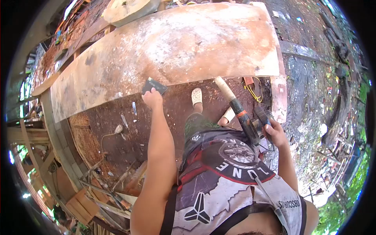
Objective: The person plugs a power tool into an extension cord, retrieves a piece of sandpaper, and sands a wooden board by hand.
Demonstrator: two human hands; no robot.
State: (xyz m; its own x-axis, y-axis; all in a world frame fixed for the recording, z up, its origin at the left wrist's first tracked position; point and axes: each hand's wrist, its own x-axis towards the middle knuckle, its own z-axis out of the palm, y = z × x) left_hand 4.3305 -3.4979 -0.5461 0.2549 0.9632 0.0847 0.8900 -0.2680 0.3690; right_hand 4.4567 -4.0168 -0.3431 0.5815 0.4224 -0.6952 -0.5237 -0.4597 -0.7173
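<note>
My left hand (152, 98) is closed on the near edge of a dark, flat rectangular piece (155, 86), at the front edge of a large board. I cannot make out what kind of piece it is. The pale board (188, 47) is stained brown and dusted with white specks. On the right, beside my body, my right hand (277, 134) grips a black blower-like tool (244, 122). Its long tube has an orange band and a tan end (224, 87) pointing toward the board's front edge. My right fingers are partly hidden behind the tool.
Below the board, my feet in light clogs (196, 96) stand on bare dirt. A yellow cord (256, 92) hangs near the board's right end. A pale curved wooden piece (131, 11) lies at the back. Wood scraps and planks (84, 203) are at the left.
</note>
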